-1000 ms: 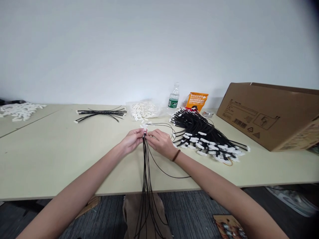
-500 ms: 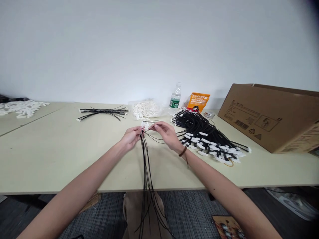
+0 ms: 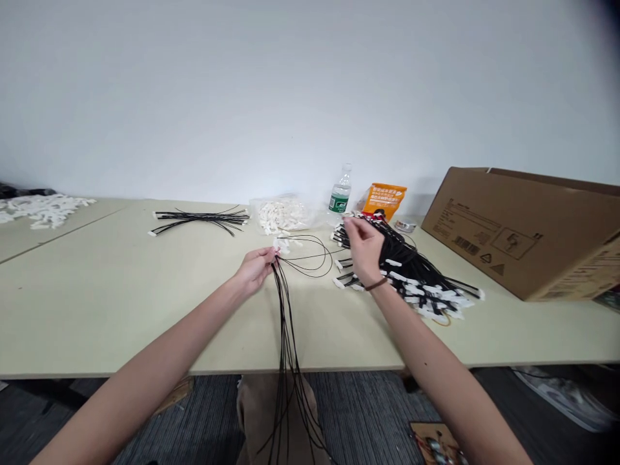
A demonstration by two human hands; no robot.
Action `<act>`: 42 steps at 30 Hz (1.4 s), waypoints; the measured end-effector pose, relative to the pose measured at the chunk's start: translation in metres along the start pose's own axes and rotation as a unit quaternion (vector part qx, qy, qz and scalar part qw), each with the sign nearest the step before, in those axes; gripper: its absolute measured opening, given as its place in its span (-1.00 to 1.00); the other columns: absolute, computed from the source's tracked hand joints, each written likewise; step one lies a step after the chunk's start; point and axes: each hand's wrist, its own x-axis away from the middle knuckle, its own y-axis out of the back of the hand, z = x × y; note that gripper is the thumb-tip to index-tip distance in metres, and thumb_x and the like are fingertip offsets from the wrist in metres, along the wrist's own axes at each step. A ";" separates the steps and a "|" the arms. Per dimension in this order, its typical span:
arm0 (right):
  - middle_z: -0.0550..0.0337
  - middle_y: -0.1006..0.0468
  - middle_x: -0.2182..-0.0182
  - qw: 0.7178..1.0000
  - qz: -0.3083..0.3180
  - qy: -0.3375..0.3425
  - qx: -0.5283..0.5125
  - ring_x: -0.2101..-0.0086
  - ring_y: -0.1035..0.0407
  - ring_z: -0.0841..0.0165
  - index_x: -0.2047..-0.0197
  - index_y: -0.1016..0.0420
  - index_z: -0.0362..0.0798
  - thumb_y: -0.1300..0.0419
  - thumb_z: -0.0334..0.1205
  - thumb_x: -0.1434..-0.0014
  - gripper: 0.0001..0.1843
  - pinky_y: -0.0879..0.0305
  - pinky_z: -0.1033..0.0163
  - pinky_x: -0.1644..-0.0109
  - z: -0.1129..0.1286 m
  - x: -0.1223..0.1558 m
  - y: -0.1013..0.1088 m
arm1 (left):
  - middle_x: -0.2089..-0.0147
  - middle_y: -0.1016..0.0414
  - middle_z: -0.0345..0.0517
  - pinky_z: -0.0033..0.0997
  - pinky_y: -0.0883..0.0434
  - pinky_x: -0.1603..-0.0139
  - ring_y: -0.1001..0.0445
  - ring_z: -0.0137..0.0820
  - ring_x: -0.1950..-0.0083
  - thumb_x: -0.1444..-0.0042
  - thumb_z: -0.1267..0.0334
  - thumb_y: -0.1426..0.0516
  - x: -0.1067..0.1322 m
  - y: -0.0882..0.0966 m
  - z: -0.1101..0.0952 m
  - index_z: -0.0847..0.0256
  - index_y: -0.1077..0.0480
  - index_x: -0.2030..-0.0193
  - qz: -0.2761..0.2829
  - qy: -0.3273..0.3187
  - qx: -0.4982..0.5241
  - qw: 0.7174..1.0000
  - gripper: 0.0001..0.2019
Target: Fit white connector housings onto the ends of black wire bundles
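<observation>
My left hand (image 3: 258, 266) is closed around a white plastic connector (image 3: 281, 245) over the table. From it a bundle of thin black wires (image 3: 285, 336) hangs down past the table's front edge, over my lap. A few wires loop out to the right of the connector. My right hand (image 3: 364, 248) is raised in a pinch, right of the loop and in front of the pile of black cables (image 3: 416, 258) with white connectors. One thin wire runs across to my right hand; its end is hidden at the fingers.
Behind my hands lie a clear bag of white connectors (image 3: 281, 213), a water bottle (image 3: 340, 192) and an orange packet (image 3: 384, 199). A cardboard box (image 3: 523, 232) stands right. On the left are a wire bundle (image 3: 198, 219) and loose white connectors (image 3: 43, 210).
My right hand has moved away from the connector to the right and slightly up, and a wire loop has opened out between the hands. My left hand stays in place with the connector.
</observation>
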 end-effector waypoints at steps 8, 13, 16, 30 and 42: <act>0.22 -0.40 0.59 0.913 0.170 0.299 0.220 0.54 -0.26 0.49 0.33 -0.50 -0.10 -0.06 -0.26 -0.21 -0.80 -0.14 0.36 0.44 0.004 0.040 -0.026 | 0.42 -0.40 -0.10 -0.59 -0.36 0.33 -0.35 -0.59 0.41 0.00 0.56 -0.07 0.003 -0.001 -0.004 0.41 -0.45 0.41 0.031 0.001 0.008 0.999 -0.87; 0.22 -0.42 0.58 0.908 0.166 0.302 0.237 0.52 -0.30 0.48 0.33 -0.49 -0.08 -0.06 -0.25 -0.22 -0.80 -0.16 0.36 0.42 0.000 0.039 -0.025 | 0.41 -0.40 -0.10 -0.59 -0.35 0.32 -0.36 -0.59 0.40 -0.01 0.53 -0.08 0.004 -0.003 -0.002 0.42 -0.45 0.40 0.065 0.008 -0.003 0.998 -0.88; 0.22 -0.42 0.58 0.906 0.162 0.307 0.242 0.52 -0.30 0.48 0.33 -0.49 -0.08 -0.05 -0.26 -0.22 -0.80 -0.16 0.36 0.42 0.000 0.039 -0.025 | 0.42 -0.39 -0.10 -0.59 -0.34 0.33 -0.34 -0.60 0.42 -0.01 0.53 -0.08 0.005 -0.003 -0.002 0.42 -0.45 0.39 0.073 0.010 -0.006 0.997 -0.89; 0.23 -0.41 0.58 0.896 0.166 0.329 0.249 0.52 -0.29 0.48 0.34 -0.48 -0.09 -0.07 -0.27 -0.21 -0.82 -0.16 0.36 0.42 -0.001 0.040 -0.026 | 0.42 -0.38 -0.11 -0.59 -0.35 0.35 -0.34 -0.59 0.43 -0.01 0.53 -0.07 0.004 -0.002 -0.001 0.40 -0.45 0.40 0.079 0.002 -0.007 0.997 -0.88; 0.21 -0.42 0.56 0.902 0.180 0.303 0.249 0.49 -0.32 0.45 0.33 -0.47 -0.06 -0.04 -0.24 -0.22 -0.80 -0.17 0.33 0.39 -0.002 0.040 -0.025 | 0.41 -0.40 -0.09 -0.58 -0.35 0.33 -0.35 -0.59 0.41 0.02 0.53 -0.10 0.003 -0.002 -0.002 0.41 -0.45 0.40 0.076 -0.003 -0.010 0.997 -0.90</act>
